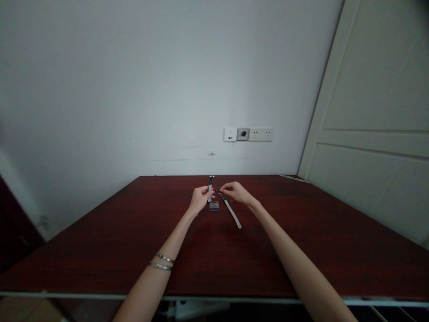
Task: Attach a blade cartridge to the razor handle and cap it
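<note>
Near the far edge of the table my left hand (200,199) is closed on an upright razor (210,187), with a pale grey handle, a black neck and a small wide head at the top. Just right of it, my right hand (236,193) pinches a small dark piece (218,192) between its fingertips; its kind is too small to make out. Below the right hand lies a long, slim pale handle (233,213) with a dark upper end, slanting toward me. A small clear flat case (214,206) with dark contents rests between the hands, below the razor.
All this is on a dark red-brown wooden table (134,250) that reaches the white wall (150,80). Sockets and a switch panel (260,134) sit on the wall above the far edge. A pale panelled door (375,116) stands at the right.
</note>
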Tool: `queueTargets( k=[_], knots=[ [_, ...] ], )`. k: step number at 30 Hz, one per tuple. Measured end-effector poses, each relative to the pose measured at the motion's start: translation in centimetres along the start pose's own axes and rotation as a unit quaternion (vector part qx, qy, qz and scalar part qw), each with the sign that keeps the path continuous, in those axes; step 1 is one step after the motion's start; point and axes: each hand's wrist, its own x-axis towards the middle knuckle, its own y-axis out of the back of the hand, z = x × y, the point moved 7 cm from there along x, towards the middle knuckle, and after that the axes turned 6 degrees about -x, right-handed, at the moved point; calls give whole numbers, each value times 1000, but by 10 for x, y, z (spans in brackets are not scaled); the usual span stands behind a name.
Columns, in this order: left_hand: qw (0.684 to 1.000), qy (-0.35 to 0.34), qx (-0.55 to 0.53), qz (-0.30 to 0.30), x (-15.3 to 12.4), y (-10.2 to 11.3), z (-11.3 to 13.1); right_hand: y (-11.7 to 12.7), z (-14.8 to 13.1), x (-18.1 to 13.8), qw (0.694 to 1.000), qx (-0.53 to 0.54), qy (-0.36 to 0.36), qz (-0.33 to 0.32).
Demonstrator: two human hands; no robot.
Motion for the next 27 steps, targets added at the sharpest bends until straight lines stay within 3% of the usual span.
queueTargets(
  k=[11,19,27],
  knots=[
    [999,4,-15,-49,-6,-10,7,-2,-23,-2,999,-28,46,4],
    [999,11,-30,-16,-4,-5,8,12,-6,-5,999,33,5,10],
    [998,29,-46,-26,-5,-7,7,5,-4,-6,999,36,19,10]
  ],
)
